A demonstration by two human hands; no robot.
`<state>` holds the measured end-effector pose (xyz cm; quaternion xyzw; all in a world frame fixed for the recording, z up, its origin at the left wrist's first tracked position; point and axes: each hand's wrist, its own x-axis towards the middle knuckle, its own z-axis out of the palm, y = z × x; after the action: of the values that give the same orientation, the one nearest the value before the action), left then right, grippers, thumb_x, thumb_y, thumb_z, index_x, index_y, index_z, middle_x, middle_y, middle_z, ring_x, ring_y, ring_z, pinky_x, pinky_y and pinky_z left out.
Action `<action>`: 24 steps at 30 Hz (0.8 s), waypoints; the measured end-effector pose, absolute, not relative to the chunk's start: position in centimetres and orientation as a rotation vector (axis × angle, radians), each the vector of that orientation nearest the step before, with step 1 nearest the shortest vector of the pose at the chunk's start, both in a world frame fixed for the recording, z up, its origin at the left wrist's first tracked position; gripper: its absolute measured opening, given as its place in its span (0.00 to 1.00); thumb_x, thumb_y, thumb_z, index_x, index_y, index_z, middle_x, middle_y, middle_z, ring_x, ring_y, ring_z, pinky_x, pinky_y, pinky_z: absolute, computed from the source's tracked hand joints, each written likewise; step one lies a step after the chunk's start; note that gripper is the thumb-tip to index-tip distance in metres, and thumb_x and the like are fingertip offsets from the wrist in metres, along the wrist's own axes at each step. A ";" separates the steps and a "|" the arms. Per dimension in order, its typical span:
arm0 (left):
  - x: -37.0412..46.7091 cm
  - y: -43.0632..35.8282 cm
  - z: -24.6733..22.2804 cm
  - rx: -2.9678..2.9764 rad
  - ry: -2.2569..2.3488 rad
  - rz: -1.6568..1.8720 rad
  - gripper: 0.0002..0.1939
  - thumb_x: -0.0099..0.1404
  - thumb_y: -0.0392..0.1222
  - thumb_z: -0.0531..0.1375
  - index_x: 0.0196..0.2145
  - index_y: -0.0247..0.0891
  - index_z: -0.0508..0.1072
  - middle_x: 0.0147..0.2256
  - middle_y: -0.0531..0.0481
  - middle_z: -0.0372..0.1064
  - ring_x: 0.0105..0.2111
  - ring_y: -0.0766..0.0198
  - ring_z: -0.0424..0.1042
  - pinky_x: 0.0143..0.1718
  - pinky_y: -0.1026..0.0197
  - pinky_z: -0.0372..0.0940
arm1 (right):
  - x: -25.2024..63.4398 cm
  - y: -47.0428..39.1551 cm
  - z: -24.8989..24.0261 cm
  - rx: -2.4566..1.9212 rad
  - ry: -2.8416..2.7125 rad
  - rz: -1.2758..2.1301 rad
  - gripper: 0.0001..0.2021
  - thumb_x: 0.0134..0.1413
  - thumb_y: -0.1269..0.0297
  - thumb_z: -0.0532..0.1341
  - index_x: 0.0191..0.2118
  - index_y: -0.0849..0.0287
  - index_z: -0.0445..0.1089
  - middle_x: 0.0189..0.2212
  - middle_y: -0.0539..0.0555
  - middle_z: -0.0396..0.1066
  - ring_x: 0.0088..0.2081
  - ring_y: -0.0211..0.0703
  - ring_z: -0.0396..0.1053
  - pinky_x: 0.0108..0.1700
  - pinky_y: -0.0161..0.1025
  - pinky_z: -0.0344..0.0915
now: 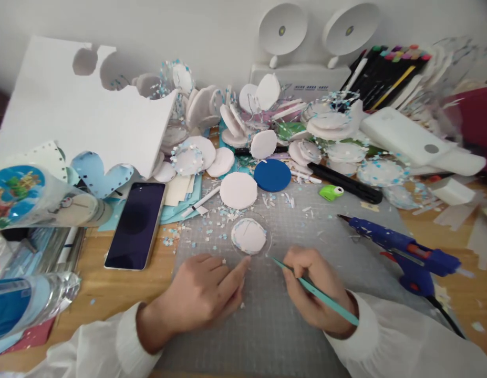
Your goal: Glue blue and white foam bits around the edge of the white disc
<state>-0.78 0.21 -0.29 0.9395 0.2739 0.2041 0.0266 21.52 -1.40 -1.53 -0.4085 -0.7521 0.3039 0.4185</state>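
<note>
A small white foam disc (249, 237) with bits of pale blue and white confetti along its rim lies on the grey cutting mat (243, 349). A thin clear loop runs loosely around the disc. My left hand (206, 291) rests on the mat, its index finger stretched out with the tip at the disc's near edge; the other fingers are curled under and partly hidden. Teal tweezers (328, 299) are gripped in my right hand (316, 283), the tips pointing left near the loop, right of the disc. Whether the tips hold anything is too small to tell.
A plain white disc (238, 190) and a blue round lid (272, 175) lie just beyond. At right are a blue glue gun (404, 247), a black cutter (345, 182) and a green punch (331, 192). A phone (135, 226) lies left; piled discs (204, 107) stand behind.
</note>
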 end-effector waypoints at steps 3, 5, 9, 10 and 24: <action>-0.7 0.1 -0.7 2.860 0.906 0.545 0.20 0.64 0.34 0.55 0.53 0.26 0.64 0.21 0.54 0.67 0.20 0.65 0.67 0.19 0.62 0.59 | 21.6 -1.2 -1.8 -0.965 -1.932 0.795 0.11 0.51 0.79 0.52 0.32 0.55 0.51 0.22 0.46 0.54 0.25 0.36 0.55 0.28 0.36 0.54; -0.7 0.1 -0.9 2.837 0.950 0.514 0.21 0.64 0.33 0.54 0.54 0.26 0.63 0.21 0.54 0.67 0.20 0.65 0.67 0.19 0.62 0.59 | 21.6 -1.0 -2.1 -0.929 -1.978 0.806 0.12 0.51 0.80 0.52 0.33 0.55 0.51 0.22 0.46 0.55 0.26 0.37 0.54 0.29 0.36 0.54; -0.5 0.1 -1.0 2.813 0.976 0.472 0.21 0.64 0.33 0.54 0.55 0.25 0.63 0.21 0.54 0.66 0.19 0.64 0.66 0.17 0.61 0.59 | 21.5 -0.8 -2.4 -0.932 -2.024 0.832 0.12 0.52 0.81 0.51 0.33 0.55 0.50 0.22 0.46 0.54 0.26 0.37 0.53 0.30 0.36 0.53; -0.5 0.1 -1.0 2.811 0.979 0.466 0.21 0.64 0.33 0.53 0.55 0.25 0.63 0.21 0.54 0.66 0.19 0.64 0.66 0.17 0.61 0.59 | 21.5 -0.8 -2.4 -0.948 -2.034 0.846 0.11 0.53 0.81 0.51 0.33 0.56 0.51 0.23 0.46 0.55 0.27 0.37 0.54 0.30 0.36 0.53; -0.6 0.0 -1.2 2.780 1.000 0.433 0.21 0.65 0.34 0.52 0.56 0.26 0.62 0.21 0.53 0.66 0.19 0.63 0.67 0.17 0.61 0.59 | 21.8 -0.8 -2.9 -1.005 -2.097 0.936 0.11 0.54 0.80 0.52 0.31 0.56 0.52 0.25 0.48 0.58 0.29 0.38 0.57 0.30 0.37 0.53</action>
<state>-0.57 0.00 -1.15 0.9282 0.3339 0.1447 0.0778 21.78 -0.84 -2.86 -0.3809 -0.7947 0.3548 0.3122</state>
